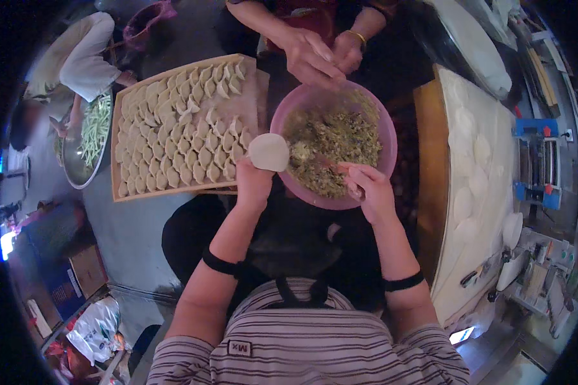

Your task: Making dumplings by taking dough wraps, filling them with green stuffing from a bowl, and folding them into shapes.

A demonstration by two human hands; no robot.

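A round dough wrapper rests flat on the fingers of my left hand, beside the rim of a pink basin. Chopped green filling lies in that basin. My right hand grips a reddish stick-like utensil over the filling; its far end reaches toward a lump of filling near the wrapper. To the left, a wooden tray carries several rows of folded dumplings. Some of the tray is hidden behind my left hand.
Across the basin are another person's hands, close to its far rim. A board with flat dough wrappers stands at right. Another person at far left reaches into a metal bowl of green strips. A plastic bag lies at lower left.
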